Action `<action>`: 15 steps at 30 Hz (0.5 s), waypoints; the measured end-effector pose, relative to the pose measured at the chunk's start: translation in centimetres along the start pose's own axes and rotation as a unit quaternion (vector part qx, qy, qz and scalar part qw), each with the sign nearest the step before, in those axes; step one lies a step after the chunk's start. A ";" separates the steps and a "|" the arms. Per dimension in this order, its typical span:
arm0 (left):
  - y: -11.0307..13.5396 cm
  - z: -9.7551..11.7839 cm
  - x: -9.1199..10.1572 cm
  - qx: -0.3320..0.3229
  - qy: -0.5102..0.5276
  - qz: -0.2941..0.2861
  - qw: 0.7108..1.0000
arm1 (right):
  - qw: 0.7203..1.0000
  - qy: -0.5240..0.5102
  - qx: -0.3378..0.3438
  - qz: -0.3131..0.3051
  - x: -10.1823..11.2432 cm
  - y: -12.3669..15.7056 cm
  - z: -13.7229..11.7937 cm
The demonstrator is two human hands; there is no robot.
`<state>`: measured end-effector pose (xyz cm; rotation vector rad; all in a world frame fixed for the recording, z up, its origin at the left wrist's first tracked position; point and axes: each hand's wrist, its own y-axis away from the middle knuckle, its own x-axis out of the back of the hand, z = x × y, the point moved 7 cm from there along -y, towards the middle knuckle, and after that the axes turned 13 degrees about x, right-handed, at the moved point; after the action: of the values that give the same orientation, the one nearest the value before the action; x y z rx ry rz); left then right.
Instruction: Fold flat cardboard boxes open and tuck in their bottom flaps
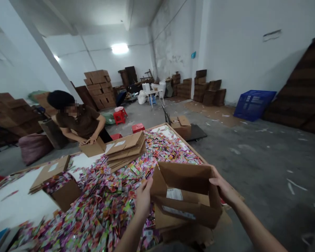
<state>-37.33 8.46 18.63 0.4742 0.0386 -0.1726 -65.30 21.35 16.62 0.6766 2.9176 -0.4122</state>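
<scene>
Between my two hands is an unfolded cardboard box (pixel 186 206), its top open toward me and a white label visible inside. My left hand (pixel 144 196) grips the box's left side, thumb up along the wall. On the opposite side, my right hand (pixel 222 183) clasps the upper right edge with its thumb over the rim. Flattened cardboard (pixel 183 234) lies beneath the box. To the left spreads a large heap of small colourful packets (pixel 107 203) on the white-topped table (pixel 21 199).
Across the table a co-worker (pixel 81 119) handles another carton (pixel 93 147). A stack of flat cartons (pixel 126 150) and a box filled with packets (pixel 65 194) stand on the table. Beyond its right edge are a cart (pixel 198 133) and a blue crate (pixel 254 105).
</scene>
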 end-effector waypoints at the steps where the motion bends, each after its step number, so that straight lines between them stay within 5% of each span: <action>1: 0.2 0.0 -0.5 -0.029 -0.083 -0.012 0.996 | 0.999 -0.023 -0.021 -0.007 -0.1 0.2 1.0; 4: 1.9 -0.7 -2.5 -0.117 -0.339 -0.021 0.933 | 0.995 -0.048 -0.087 0.011 0.5 1.1 4.2; 7: 4.2 -1.9 -4.9 -0.138 -0.574 0.014 0.807 | 0.993 0.002 -0.117 0.025 1.3 1.9 5.7; 10: 5.2 -3.3 -8.5 -0.150 -0.707 -0.033 0.690 | 0.986 0.131 -0.105 0.022 1.4 2.0 5.5; 12: 4.6 -3.4 -10.3 -0.185 -0.724 -0.058 0.662 | 0.976 0.206 -0.065 0.033 1.4 1.3 5.0; 15: 1.6 -3.0 -11.3 -0.216 -0.721 -0.046 0.657 | 0.972 0.233 -0.026 0.031 1.4 -0.1 4.6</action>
<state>-48.12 13.02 17.52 -0.2621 -1.4642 -0.5927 -66.34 20.56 12.03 0.9687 3.3130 -0.1868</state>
